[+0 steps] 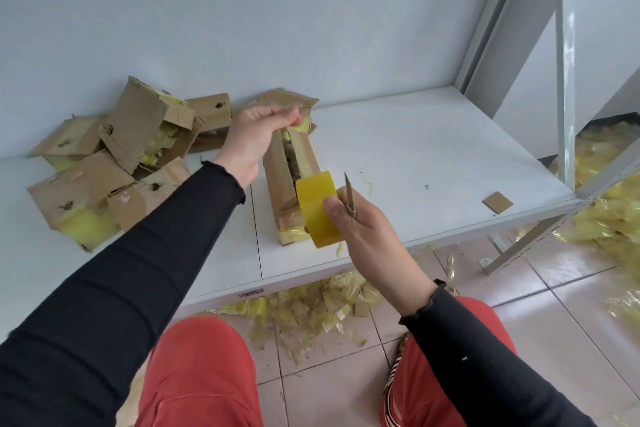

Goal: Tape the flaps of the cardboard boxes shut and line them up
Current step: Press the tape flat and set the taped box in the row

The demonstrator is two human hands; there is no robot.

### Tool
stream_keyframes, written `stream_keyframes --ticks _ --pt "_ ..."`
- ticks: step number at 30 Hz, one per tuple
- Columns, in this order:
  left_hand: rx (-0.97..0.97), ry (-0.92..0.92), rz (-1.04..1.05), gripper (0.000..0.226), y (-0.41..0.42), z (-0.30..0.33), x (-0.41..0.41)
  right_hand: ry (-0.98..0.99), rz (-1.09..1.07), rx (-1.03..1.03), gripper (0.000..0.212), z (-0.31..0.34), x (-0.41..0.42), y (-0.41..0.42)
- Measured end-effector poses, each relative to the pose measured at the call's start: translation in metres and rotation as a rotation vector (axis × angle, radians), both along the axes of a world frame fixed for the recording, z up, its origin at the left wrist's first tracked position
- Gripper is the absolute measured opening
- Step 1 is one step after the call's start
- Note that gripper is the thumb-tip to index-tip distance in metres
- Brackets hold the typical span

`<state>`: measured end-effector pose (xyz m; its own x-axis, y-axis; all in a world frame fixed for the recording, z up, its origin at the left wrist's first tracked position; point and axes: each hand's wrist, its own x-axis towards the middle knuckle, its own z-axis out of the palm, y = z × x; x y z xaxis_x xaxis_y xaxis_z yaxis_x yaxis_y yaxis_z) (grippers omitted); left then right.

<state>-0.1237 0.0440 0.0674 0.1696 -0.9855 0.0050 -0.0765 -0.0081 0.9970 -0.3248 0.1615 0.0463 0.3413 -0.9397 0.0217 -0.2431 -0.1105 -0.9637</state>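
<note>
Currently, nearest the front edge of the white shelf (398, 149), the right hand (363, 222) has its grip closed round two things at once: the roll of yellow tape (317, 208), thumb pressed on its outer face, and a thin blade (349, 191) pointing up between the fingers. Just beyond it lies the long cardboard box (282, 184), one end at the front edge, running away toward the wall; its top flaps stand apart along the middle seam, with dark contents visible in the gap but not identifiable. Yellow tape already covers its near end. At the far end the left hand (256, 135) pinches what looks like the free tape end, fingers curled tight. Judgement: the strip is being drawn along the seam; to do it well, press both flaps together first, keep the tape taut and centred over the gap, smooth it down, then cut with the blade. Toward the back left corner, a heap of small boxes (114, 156) lies tumbled, several torn open with yellow tape showing, not yet lined up.
</note>
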Motion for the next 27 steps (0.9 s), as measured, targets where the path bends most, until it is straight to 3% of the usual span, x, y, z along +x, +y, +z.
stream_keyframes --ticks 5,11,16,27 --pt "-0.035 0.073 0.11 0.013 -0.039 -0.004 0.018 -0.194 0.072 0.26 0.028 -0.009 -0.01 -0.003" --pt "-0.071 0.022 0.047 0.017 -0.067 -0.033 0.028 -0.362 0.084 0.287 0.019 -0.014 -0.007 -0.012" --pt "-0.038 -0.086 -0.047 0.025 -0.084 -0.063 0.029 -0.375 0.084 0.321 0.021 -0.02 0.002 -0.016" --pt "-0.065 -0.24 -0.025 0.029 -0.1 -0.095 0.031 -0.229 0.024 0.321 0.026 -0.044 0.009 -0.018"
